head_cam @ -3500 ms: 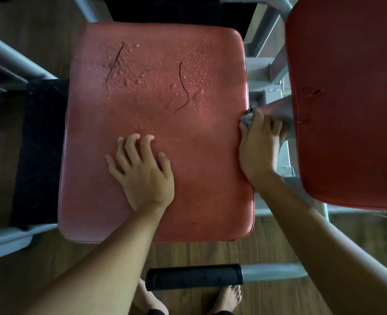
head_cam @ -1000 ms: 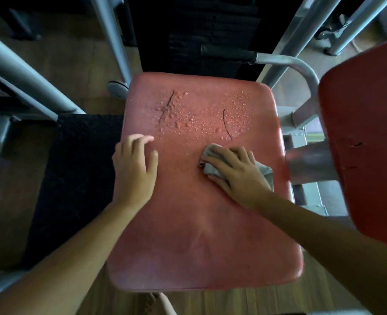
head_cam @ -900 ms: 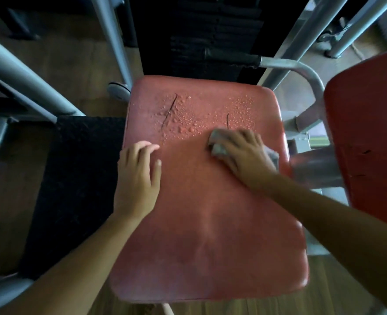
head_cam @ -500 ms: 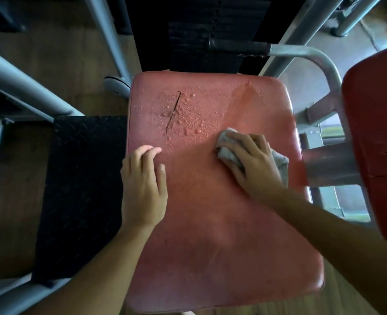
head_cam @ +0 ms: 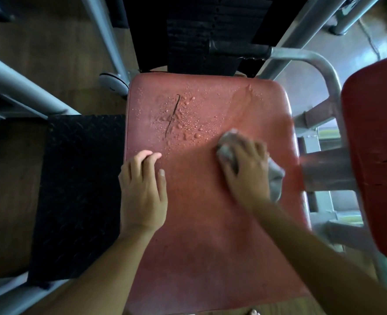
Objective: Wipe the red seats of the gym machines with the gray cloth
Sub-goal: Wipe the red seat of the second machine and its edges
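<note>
Head view, so: the near half of the red seat (head_cam: 210,251) looks dull and mostly dry. The left hand (head_cam: 142,189) lies flat by the seat's left edge, fingers together, bracing. The right hand (head_cam: 245,171), motion-blurred, has its fingers curled over the bunched gray cloth (head_cam: 275,176) and presses it onto the seat's right-middle. Just beyond sit water droplets (head_cam: 188,126) around a dark slit (head_cam: 172,114) in the vinyl. My worry: drag the cloth across that slit and it snags, or shoves water into the padding. A soggy wad could also just smear streaks toward the far edge. The second red seat (head_cam: 374,155) off right looks easy to forget.
</note>
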The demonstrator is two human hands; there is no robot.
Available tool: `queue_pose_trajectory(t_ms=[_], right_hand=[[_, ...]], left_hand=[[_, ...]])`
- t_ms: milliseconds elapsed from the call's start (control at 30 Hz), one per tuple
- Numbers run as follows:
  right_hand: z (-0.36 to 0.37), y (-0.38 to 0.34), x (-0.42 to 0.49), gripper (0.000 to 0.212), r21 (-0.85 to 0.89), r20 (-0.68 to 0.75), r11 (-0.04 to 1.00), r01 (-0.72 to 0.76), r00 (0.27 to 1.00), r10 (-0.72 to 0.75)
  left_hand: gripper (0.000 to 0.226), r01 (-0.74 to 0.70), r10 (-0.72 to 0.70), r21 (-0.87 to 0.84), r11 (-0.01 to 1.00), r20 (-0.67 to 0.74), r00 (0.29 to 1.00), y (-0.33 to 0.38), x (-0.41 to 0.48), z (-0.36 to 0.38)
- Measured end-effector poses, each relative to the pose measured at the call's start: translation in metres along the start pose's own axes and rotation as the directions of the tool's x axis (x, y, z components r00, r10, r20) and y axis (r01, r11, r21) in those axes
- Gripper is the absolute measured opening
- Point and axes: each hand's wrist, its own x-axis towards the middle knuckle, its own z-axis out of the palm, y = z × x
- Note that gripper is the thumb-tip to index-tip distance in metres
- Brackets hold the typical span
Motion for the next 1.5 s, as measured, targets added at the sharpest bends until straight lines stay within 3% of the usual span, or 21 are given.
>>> queue_pose_trajectory(t_ms=[133,200,333,400,467,633,733,867,933,1000,1067,1100,1167,1233,1300,1367,1433,1500], right_hand=[[-0.014,0.025,-0.025,0.038,0.068,0.184,0.925,0.373,0.907,-0.38],[-0.016,0.039,0.008,0.038,0.014,0.206,0.906,0.423,0.885,-0.417],[-0.003,0.022,0.064,0.037,0.005,0.01,0.996,0.086,0.996,-0.086],[0.011,0.001,0.072,0.036,0.034,-0.08,0.995,-0.096,0.992,0.098],[0.021,-0.015,0.072,0.036,0.056,-0.109,0.984,-0.172,0.978,0.177],[0.023,-0.018,0.084,0.04,-0.018,-0.044,0.99,0.142,0.989,-0.142],[0.031,-0.031,0.106,0.043,-0.004,-0.019,0.988,0.155,0.988,-0.155],[0.045,-0.065,0.117,0.041,-0.016,0.004,0.978,0.206,0.979,-0.206],[0.047,-0.071,0.1,0.04,-0.041,0.014,0.924,0.38,0.925,-0.38],[0.044,-0.062,0.081,0.039,-0.036,0.045,0.812,0.582,0.813,-0.581],[0.037,-0.048,0.084,0.039,-0.021,0.103,0.738,0.674,0.736,-0.669],[0.035,-0.044,0.093,0.039,-0.039,0.121,0.743,0.668,0.741,-0.66],[0.033,-0.04,0.117,0.041,-0.086,0.113,0.821,0.565,0.824,-0.555],[0.035,-0.049,0.126,0.04,-0.077,0.067,0.908,0.412,0.911,-0.407],[0.04,-0.063,0.107,0.036,-0.073,0.003,0.941,0.33,0.944,-0.33],[0.041,-0.07,0.075,0.034,-0.053,-0.002,0.899,0.434,0.901,-0.434],[0.036,-0.065,0.062,0.038,0.001,0.076,0.808,0.589,0.806,-0.587],[0.034,-0.061,0.082,0.041,-0.032,0.12,0.783,0.621,0.781,-0.613]], left_hand=[[0.032,-0.014,0.013,-0.009,1.0,-0.028,1.0,0.0,0.0,0.001],[0.032,-0.006,0.005,-0.032,0.999,-0.029,1.0,0.001,0.0,0.002],[0.031,0.009,-0.01,-0.043,0.999,-0.024,1.0,0.001,0.001,0.002],[0.032,0.017,-0.018,-0.056,0.998,-0.034,0.999,0.002,0.0,0.001],[0.031,0.033,-0.037,-0.074,0.997,-0.064,0.997,0.002,0.0,0.001],[0.03,0.123,-0.154,-0.202,0.972,-0.145,0.977,-0.002,-0.001,0.005],[0.03,0.155,-0.226,-0.333,0.93,-0.184,0.957,-0.003,-0.001,0.005],[0.033,0.193,-0.281,-0.38,0.905,-0.192,0.941,-0.003,0.0,0.002],[0.035,0.191,-0.278,-0.371,0.909,-0.196,0.94,-0.002,0.0,0.001],[0.036,0.184,-0.264,-0.352,0.918,-0.194,0.945,-0.002,0.001,0.002],[0.037,0.181,-0.252,-0.329,0.927,-0.188,0.949,-0.003,0.001,0.002],[0.037,0.181,-0.247,-0.319,0.93,-0.182,0.952,-0.003,0.001,0.002],[0.036,0.179,-0.235,-0.297,0.938,-0.166,0.958,-0.002,0.001,0.003],[0.036,0.179,-0.228,-0.277,0.944,-0.158,0.961,-0.002,0.002,0.002],[0.036,0.168,-0.216,-0.264,0.95,-0.163,0.963,-0.002,0.002,0.003],[0.038,0.156,-0.203,-0.256,0.954,-0.169,0.964,-0.004,0.002,0.003],[0.04,0.156,-0.201,-0.254,0.954,-0.162,0.966,-0.005,0.002,0.004],[0.038,0.163,-0.208,-0.25,0.954,-0.161,0.965,-0.004,0.002,0.004]])
